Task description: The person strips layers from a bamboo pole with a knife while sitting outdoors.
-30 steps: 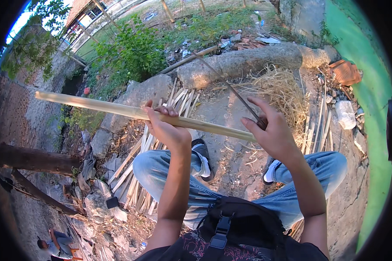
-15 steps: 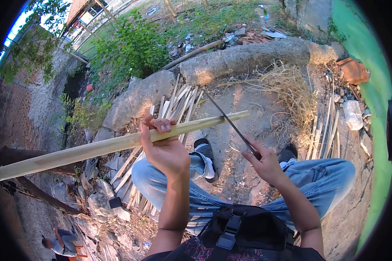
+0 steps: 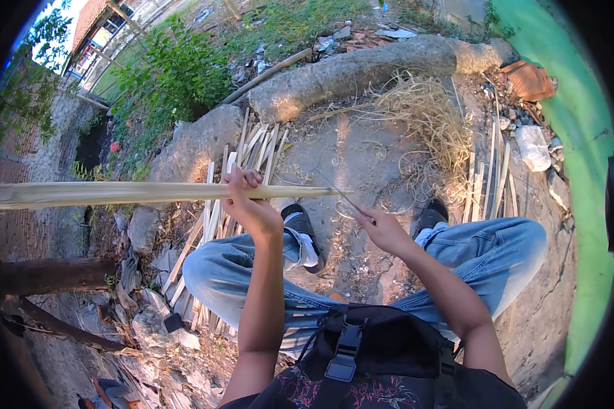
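My left hand (image 3: 252,208) is closed around a long pale bamboo strip (image 3: 129,193), palm up, with the fingertips curled over its top. The strip lies nearly level, reaching far out to the left and ending just right of centre. My right hand (image 3: 385,235) grips a thin-bladed knife (image 3: 345,197) by its handle, which the fingers mostly hide. The blade slants up to the left and crosses the strip close to its right end, apparently touching it.
Split bamboo strips (image 3: 215,225) lie piled by my left foot, and others (image 3: 490,177) on the right. Curly shavings (image 3: 430,123) heap up ahead. A low concrete ledge (image 3: 361,68) curves behind them. A green wall (image 3: 573,150) stands right; a person (image 3: 109,394) is at lower left.
The bamboo strip has swung from tilted to nearly level, its left end rising. My right hand and the knife have moved left and up, the blade now nearer the strip's right tip.
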{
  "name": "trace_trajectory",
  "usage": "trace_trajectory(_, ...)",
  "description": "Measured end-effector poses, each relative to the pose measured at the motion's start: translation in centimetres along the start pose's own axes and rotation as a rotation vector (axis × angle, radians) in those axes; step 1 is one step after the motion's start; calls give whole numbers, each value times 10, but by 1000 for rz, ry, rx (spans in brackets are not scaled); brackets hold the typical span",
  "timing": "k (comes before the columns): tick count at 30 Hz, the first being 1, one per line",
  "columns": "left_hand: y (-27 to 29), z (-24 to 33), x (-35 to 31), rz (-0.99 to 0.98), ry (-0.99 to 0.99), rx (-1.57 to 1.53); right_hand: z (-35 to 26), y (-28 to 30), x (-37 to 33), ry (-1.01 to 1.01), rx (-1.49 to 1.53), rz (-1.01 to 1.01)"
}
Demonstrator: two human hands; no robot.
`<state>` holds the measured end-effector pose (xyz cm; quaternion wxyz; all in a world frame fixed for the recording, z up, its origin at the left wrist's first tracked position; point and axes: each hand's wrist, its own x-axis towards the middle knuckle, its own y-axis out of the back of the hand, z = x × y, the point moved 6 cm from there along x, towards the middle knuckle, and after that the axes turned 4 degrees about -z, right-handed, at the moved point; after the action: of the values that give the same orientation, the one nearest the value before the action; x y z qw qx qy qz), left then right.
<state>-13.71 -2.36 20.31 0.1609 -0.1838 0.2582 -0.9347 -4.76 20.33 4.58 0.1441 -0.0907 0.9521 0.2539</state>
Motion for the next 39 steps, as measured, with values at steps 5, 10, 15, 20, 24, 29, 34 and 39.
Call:
trace_trajectory(5,6,21,6,46,-50,58,13,4,7,-66,14,34)
trace_trajectory(10,-11,70,4,-96,-254,223,33,-5,12,-5,22,75)
trace_trajectory(15,0,86,6,-199,-229,26,39,-21,16,-11,18,-30)
trace_trajectory(20,9,84,6,-151,-186,-61,7,-37,7,35,99,-80)
trace_trajectory(24,11,78,6,-47,-157,106,13,-48,6,-8,145,-122)
trace_trajectory(29,6,79,0,-6,-210,164,40,-52,8,-134,161,-69)
trace_trajectory(34,6,81,-5,-11,-191,84,33,-59,3,70,160,23)
trace_trajectory(39,5,77,-5,0,-208,124,34,-60,1,-10,165,29)
